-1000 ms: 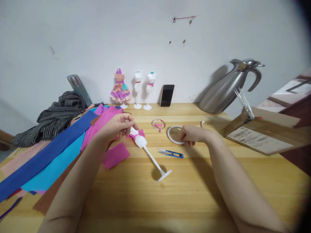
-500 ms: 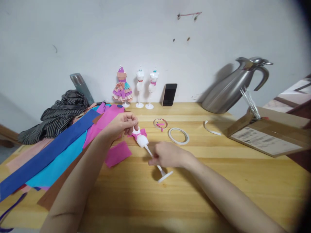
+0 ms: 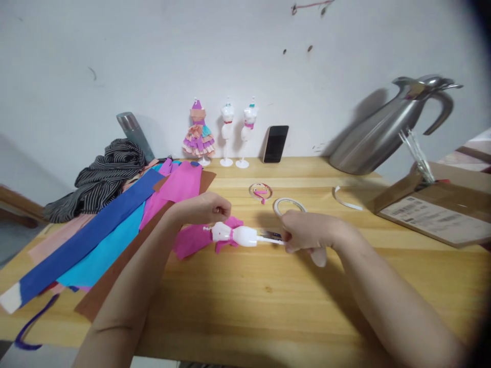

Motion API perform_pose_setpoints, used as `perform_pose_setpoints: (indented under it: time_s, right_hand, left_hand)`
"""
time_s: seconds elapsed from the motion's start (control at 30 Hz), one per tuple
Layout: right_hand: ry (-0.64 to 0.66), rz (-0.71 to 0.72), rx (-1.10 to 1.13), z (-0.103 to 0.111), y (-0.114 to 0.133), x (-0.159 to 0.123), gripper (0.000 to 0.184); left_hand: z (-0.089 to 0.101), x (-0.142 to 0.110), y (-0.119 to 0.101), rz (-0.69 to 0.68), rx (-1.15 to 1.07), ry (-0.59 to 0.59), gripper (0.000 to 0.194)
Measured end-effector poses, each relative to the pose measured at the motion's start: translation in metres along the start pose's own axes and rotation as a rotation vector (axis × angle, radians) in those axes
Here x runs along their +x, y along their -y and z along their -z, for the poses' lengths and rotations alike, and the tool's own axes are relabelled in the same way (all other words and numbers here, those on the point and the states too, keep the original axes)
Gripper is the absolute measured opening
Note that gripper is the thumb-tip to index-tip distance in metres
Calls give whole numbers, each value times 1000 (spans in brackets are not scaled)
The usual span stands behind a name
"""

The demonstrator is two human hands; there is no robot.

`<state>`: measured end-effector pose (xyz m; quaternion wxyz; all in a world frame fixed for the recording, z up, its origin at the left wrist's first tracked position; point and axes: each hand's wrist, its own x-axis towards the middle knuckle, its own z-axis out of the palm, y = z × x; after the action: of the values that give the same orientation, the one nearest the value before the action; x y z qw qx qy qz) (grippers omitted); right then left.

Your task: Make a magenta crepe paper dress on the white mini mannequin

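Observation:
A small white dress-form mannequin (image 3: pixel 245 236) lies nearly level above the wooden table, its neck to the left and its stand to the right. Pink crepe paper is tied around its waist and spreads behind it. My right hand (image 3: pixel 307 231) is closed around the stem, with the round base (image 3: pixel 318 256) showing below the fingers. A dark, thin object (image 3: pixel 273 235) shows beside the stem at my right fingers; its kind is unclear. Just above the mannequin's shoulders, my left hand (image 3: pixel 215 207) has its fingers curled together, and whatever they pinch is hidden. A pink paper piece (image 3: pixel 192 240) lies by the neck.
Colored crepe paper strips (image 3: pixel 95 245) and a striped cloth (image 3: pixel 107 176) cover the left side. Behind stand a dressed mannequin (image 3: pixel 198 135), two white mannequins, and a phone (image 3: pixel 275 144). A tape roll (image 3: pixel 289 201), metal jug (image 3: pixel 376 135) and cardboard box (image 3: pixel 437 217) are rightward.
My right hand has moved right with the mannequin, turning it from slanted to nearly level. My left hand has shifted slightly down and remains curled. The whole view has shifted a little.

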<state>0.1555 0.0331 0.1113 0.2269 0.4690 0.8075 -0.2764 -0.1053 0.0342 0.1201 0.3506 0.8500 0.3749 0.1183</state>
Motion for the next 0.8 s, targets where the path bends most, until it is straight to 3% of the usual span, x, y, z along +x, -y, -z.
perform_pose_setpoints:
  time_s: [0.1, 0.23, 0.33, 0.43, 0.5, 0.63, 0.8]
  right_hand:
    - [-28, -103, 22, 0, -5, 2, 9]
    - [18, -84, 34, -1, -13, 8, 9]
    - [-115, -47, -49, -1, -11, 9, 12]
    - [-430, 91, -143, -2, 0, 10, 13]
    - [-567, 214, -72, -6, 10, 14, 13]
    - [-604, 428, 166, -19, 24, 24, 10]
    - [-650, 472, 322, -25, 28, 29, 16]
  left_hand:
    - [-6, 4, 5, -44, 83, 80, 15]
    - [-13, 7, 2, -37, 164, 193, 15]
    - [-16, 7, -1, -29, 191, 248, 17]
    - [-18, 8, -1, -48, 208, 288, 19]
    - [-18, 8, 0, -67, 186, 306, 19]
    - [-14, 8, -3, -51, 123, 311, 16]
    - [-10, 6, -5, -39, 111, 303, 11]
